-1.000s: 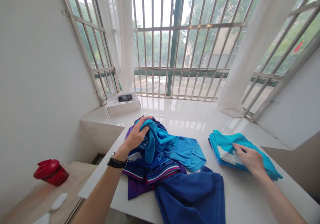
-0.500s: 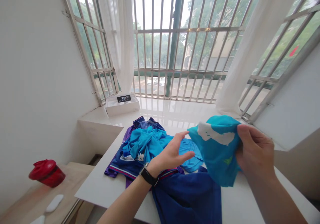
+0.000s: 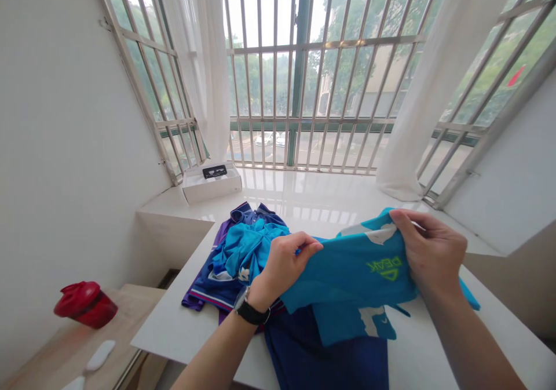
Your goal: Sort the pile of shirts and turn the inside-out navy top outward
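Note:
I hold a turquoise garment [image 3: 347, 285] with white patches and a green logo stretched between both hands above the white table [image 3: 417, 349]. My left hand [image 3: 284, 265], with a black watch on its wrist, pinches the garment's left edge. My right hand [image 3: 430, 251] grips its upper right edge. Below and to the left lies a heap of clothes [image 3: 243, 257]: a light blue shirt on top, dark blue and purple ones with striped trim beneath. A dark blue garment [image 3: 299, 355] spreads toward the table's near edge.
A white box [image 3: 211, 183] with a dark device on it sits on the glossy window ledge at the back left. A red lidded container [image 3: 86, 304] and a white object [image 3: 100, 354] rest on a low wooden surface at the lower left. Barred windows and white curtains stand behind.
My right hand lifted the folded turquoise garment off the table. My left hand left the heap and took the garment's other edge, and it now hangs spread open between both hands.

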{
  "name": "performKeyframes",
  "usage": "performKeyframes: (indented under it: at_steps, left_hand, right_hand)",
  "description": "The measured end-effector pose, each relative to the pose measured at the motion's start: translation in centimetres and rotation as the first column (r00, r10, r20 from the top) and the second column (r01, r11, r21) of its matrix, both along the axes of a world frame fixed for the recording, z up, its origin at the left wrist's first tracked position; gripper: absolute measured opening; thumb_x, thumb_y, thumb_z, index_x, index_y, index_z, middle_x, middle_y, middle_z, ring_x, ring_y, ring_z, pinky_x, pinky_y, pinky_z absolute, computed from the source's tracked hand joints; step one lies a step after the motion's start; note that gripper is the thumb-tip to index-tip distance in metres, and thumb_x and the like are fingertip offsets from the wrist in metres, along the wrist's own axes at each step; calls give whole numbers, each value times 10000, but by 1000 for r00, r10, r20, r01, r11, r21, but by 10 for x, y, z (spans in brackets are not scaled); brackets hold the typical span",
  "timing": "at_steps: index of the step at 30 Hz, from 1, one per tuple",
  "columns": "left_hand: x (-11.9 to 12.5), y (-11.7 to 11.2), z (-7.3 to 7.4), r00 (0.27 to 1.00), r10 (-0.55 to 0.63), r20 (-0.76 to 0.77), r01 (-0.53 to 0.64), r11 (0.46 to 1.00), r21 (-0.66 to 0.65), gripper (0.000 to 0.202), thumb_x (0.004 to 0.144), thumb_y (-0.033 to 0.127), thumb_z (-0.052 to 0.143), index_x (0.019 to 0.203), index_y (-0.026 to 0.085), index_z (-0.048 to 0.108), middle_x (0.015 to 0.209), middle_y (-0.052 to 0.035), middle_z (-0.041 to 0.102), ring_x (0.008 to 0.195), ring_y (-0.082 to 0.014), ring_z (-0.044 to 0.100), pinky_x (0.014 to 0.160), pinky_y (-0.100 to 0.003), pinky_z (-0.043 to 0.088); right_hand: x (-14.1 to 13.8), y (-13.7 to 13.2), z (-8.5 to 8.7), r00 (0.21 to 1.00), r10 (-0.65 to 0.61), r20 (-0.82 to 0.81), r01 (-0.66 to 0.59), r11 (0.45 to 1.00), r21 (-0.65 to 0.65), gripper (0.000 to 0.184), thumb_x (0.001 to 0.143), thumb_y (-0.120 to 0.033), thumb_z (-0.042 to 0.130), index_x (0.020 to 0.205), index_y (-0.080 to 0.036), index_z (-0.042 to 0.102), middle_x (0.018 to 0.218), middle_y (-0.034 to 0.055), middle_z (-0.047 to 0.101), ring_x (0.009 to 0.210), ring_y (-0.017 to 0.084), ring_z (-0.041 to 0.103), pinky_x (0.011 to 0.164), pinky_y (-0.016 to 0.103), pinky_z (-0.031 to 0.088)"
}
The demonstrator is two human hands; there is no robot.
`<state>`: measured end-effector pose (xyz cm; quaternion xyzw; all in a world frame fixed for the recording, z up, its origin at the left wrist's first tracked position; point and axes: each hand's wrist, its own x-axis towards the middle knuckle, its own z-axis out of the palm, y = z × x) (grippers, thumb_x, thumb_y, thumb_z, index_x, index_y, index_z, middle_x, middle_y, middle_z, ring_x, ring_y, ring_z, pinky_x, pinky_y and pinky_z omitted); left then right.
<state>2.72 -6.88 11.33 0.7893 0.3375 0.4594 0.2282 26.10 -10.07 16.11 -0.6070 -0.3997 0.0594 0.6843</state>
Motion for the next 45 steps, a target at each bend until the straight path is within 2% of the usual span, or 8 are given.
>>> performKeyframes:
  at_steps: [5, 11, 15, 20, 27, 32, 38, 45]
  left_hand:
    - [-1, 25, -16, 862, 243, -444, -163, 964, 210, 371, 1012, 410, 400, 809, 192, 621, 774, -43, 691, 718, -189, 645, 620, -270, 401]
    - [-10, 54, -62, 692, 340, -636, -296, 938, 179, 353, 1021, 367, 381, 817, 170, 592, 734, -60, 668, 621, -195, 623, 540, -261, 346]
    - [-17, 55, -63, 723, 332, -606, -341, 934, 104, 367, 1012, 431, 394, 833, 176, 587, 781, -48, 668, 701, -177, 632, 584, -247, 365]
    - [-29, 52, -45, 783, 384, -489, -371, 920, 127, 407, 1017, 452, 363, 783, 184, 560, 715, -28, 626, 646, -162, 584, 574, -259, 335]
    - [-43, 48, -3, 882, 427, -200, -402, 902, 156, 415, 1019, 440, 346, 713, 199, 486, 642, 6, 532, 573, -136, 479, 572, -258, 319]
    - [-23, 17, 21, 939, 329, -105, -320, 943, 94, 355, 1022, 396, 325, 793, 203, 517, 737, -13, 571, 677, -156, 535, 646, -271, 390]
    - [24, -37, 8, 972, -16, -235, 39, 995, 97, 351, 858, 444, 623, 1103, 201, 558, 965, -69, 662, 890, -235, 621, 776, -320, 467]
    - [-22, 8, 5, 964, 148, -221, -159, 987, -31, 275, 856, 121, 471, 1055, 222, 632, 891, -28, 707, 817, -199, 655, 730, -279, 471]
  right_hand:
    - [16, 21, -40, 963, 270, 3, -259, 927, -270, 496, 743, -602, 687, 1038, -203, 700, 832, 54, 738, 688, 208, 678, 575, 298, 546]
    - [5, 15, -116, 637, 746, 193, -531, 606, -591, 594, 740, -489, 727, 1272, -251, 608, 1301, 89, 635, 1178, 298, 594, 980, 414, 493]
    - [2, 14, -139, 584, 754, 300, -471, 616, -631, 290, 829, -413, 615, 1025, -232, 727, 1067, 75, 726, 994, 281, 660, 894, 401, 515]
    - [16, 17, -114, 672, 637, 377, -450, 756, -475, 292, 880, -343, 486, 939, -221, 745, 848, 33, 747, 779, 235, 679, 705, 331, 529]
    - [25, 6, -58, 838, 159, 522, -116, 987, -113, 261, 840, -410, 562, 929, -239, 737, 854, 26, 747, 751, 214, 677, 708, 311, 521]
    - [5, 0, -31, 963, 149, 225, -128, 986, -102, 323, 845, -483, 575, 955, -212, 711, 712, 7, 689, 635, 179, 612, 587, 276, 495]
    - [-35, -15, 2, 845, 397, 357, -348, 917, -196, 234, 789, -427, 658, 848, -212, 728, 709, -10, 701, 619, 161, 606, 598, 260, 494]
    - [10, -15, 8, 610, 491, 623, -290, 869, -400, 168, 763, -385, 645, 855, -282, 740, 843, -4, 749, 782, 220, 676, 732, 318, 502]
